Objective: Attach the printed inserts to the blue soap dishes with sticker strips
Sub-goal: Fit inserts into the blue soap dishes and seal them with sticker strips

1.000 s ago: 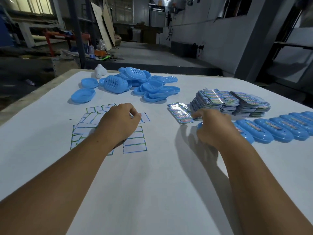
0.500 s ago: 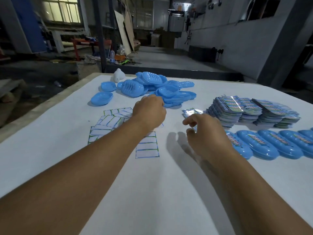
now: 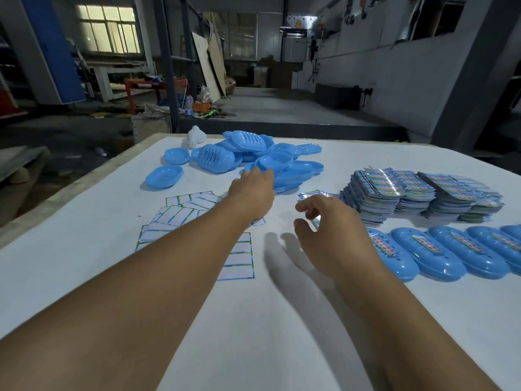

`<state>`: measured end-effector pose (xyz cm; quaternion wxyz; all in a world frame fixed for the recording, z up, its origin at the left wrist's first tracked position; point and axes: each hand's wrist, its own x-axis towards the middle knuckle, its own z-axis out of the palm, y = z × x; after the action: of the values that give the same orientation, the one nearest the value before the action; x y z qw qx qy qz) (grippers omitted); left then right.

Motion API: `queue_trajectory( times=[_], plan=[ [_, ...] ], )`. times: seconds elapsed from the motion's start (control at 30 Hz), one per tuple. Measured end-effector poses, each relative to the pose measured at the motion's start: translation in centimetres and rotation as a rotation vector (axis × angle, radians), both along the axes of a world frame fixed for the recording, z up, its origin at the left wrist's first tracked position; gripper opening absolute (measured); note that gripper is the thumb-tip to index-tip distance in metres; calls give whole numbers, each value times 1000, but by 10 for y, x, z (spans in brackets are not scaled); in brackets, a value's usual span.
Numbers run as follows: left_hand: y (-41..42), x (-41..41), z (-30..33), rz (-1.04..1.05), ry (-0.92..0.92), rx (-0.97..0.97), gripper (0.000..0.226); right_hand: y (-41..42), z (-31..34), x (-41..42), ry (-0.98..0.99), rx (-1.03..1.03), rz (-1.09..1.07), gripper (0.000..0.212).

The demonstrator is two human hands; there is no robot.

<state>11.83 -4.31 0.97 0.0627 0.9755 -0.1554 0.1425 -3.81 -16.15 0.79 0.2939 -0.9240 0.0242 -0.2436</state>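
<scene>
Though apart, left hand [image 3: 251,193], right hand [image 3: 328,235]: two.

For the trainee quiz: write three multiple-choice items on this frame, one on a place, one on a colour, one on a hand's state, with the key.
1. Where do the sticker sheets lie on the table?
A. right of the insert stacks
B. nearer than the loose dish pile, under the left forearm
C. on the finished dishes

2. What colour is the small object beside the loose soap dishes?
A. white
B. red
C. black

3. What is the right hand doing?
A. gripping a dish
B. pressing flat on the table
C. hovering, fingers loosely curled, holding nothing

Key: 1 B, the sheets sit between the pile and the viewer; 2 A, it is plainly white; 3 C, no object sits in its fingers while the left hand reaches the pile.
</scene>
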Motion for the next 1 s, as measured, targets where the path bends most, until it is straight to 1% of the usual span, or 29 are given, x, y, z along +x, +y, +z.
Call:
queue_trajectory(
  times=[0.03, 0.1, 0.17, 0.23, 0.37, 0.4, 0.47, 0.53, 0.63, 0.7, 0.73, 0.8, 0.87, 0.93, 0.97, 1.0],
  plan=[
    [0, -1, 0, -5, -6, -13, 29, 0, 0, 0, -2, 8, 1, 25],
    [1, -4, 2, -19, -9, -104, 23, 0, -1, 1, -6, 27, 4, 24],
    [3, -6, 8, -25, -4, -248, 13, 0, -2, 1, -4, 55, 4, 23],
    [7, -7, 16, -19, 35, -420, 13, -1, -2, 1, -1, 83, 9, 22],
    [17, -14, 27, 30, 260, -891, 21, -1, -2, 1, 15, 129, 17, 20],
    [19, -17, 28, 45, 303, -981, 21, -1, -3, 1, 20, 137, 15, 21],
    [24, -25, 28, 65, 361, -1107, 22, -2, -1, 1, 19, 144, 8, 26],
    [30, -37, 28, 40, 424, -1209, 22, -2, 0, 1, -1, 134, 8, 41],
    [38, -63, 27, -7, 481, -1249, 24, -3, 3, -1, -37, 73, 55, 72],
    [45, -79, 24, -16, 497, -1209, 28, -3, 4, -2, -53, 69, 109, 80],
    [48, -85, 21, -18, 501, -1201, 31, -3, 4, -3, -57, 89, 147, 78],
    [54, -95, 18, -1, 513, -1226, 34, -2, 2, -3, -55, 122, 224, 69],
    [59, -102, 17, 30, 544, -1273, 37, 1, 0, -5, -45, 116, 262, 59],
    [66, -104, 17, 52, 572, -1296, 39, 2, -1, -4, -21, 84, 267, 57],
    [71, -105, 18, 66, 541, -1251, 41, 1, -1, -3, -2, 53, 257, 57],
    [76, -104, 17, 84, 452, -1129, 42, 0, -1, -1, 23, 21, 239, 58]
  ],
)
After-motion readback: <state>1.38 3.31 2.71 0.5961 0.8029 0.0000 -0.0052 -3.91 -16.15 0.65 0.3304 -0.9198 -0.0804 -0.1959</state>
